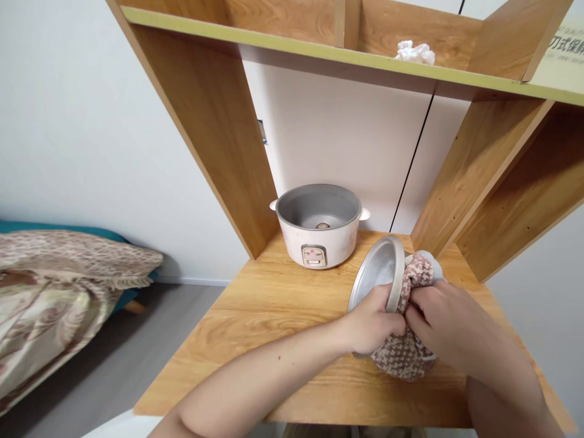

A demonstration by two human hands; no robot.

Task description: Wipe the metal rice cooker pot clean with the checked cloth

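My left hand [376,322] pinches the rim of a silvery metal lid [374,271], which stands tilted on edge with its hollow inner side turned left. My right hand [444,316] is closed on a brown-and-white patterned cloth [404,356], bunched against the lid's outer side. A pale grey rounded piece [433,261] peeks out behind the cloth; I cannot tell what it belongs to. Behind the lid, to the left, sits a white rice cooker [292,240], uncovered, with its grey inside and a round centre plate visible.
The wooden desk [255,310] has upright side panels [205,121] and a shelf [296,58] overhead. Crumpled white tissue [415,53] lies on that shelf. At left, a patterned blanket [59,316] covers a teal piece of furniture [91,231].
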